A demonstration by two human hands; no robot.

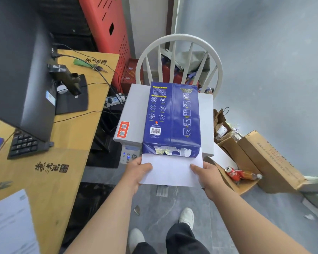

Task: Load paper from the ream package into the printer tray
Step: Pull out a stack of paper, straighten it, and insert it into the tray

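A dark blue ream package (pixel 171 118) lies flat on top of the grey-white printer (pixel 132 110), its torn open end facing me. A stack of white paper (pixel 172 171) sticks partway out of that end. My left hand (pixel 138 171) grips the stack's left edge, thumb on top. On the stack's right edge, my right hand (pixel 207 175) holds it the same way. The printer's control panel (pixel 129 153) shows under the package's left corner. The printer tray is hidden from view.
A white spindle-back chair (pixel 180 57) stands behind the printer. A wooden desk (pixel 62 162) with a black monitor (pixel 17 70) and keyboard (pixel 24 143) is on the left. Open cardboard boxes (pixel 264 158) with a red can (pixel 232 173) lie on the floor at right.
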